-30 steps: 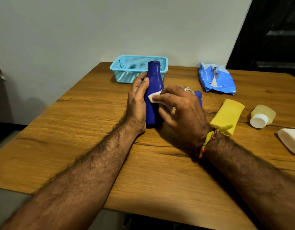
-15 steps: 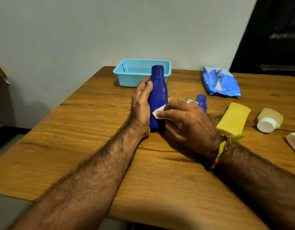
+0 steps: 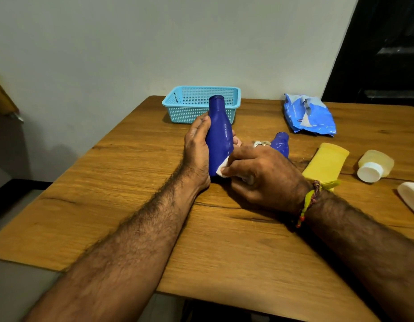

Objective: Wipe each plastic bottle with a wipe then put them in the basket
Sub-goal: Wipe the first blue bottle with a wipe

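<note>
On the wooden table [image 3: 131, 228], the left hand [image 3: 196, 152] grips the tall dark-blue plastic bottle [image 3: 218, 138] while the right hand [image 3: 264, 175] pinches a white wipe [image 3: 221, 169] against its base; basketing into the light-blue mesh basket [image 3: 199, 105] likely follows.

Five bottles: two blue [image 3: 219, 138] [image 3: 281, 145], one yellow [image 3: 325, 161], one clear [image 3: 375, 165], one white [image 3: 411, 196]. One basket [image 3: 199, 103], one wipe [image 3: 222, 168], one wipe pack [image 3: 308, 117].

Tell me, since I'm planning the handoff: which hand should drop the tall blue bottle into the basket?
Left. The left hand already grips the tall blue bottle, nearer the basket; the right hand is busy holding the wipe.
</note>
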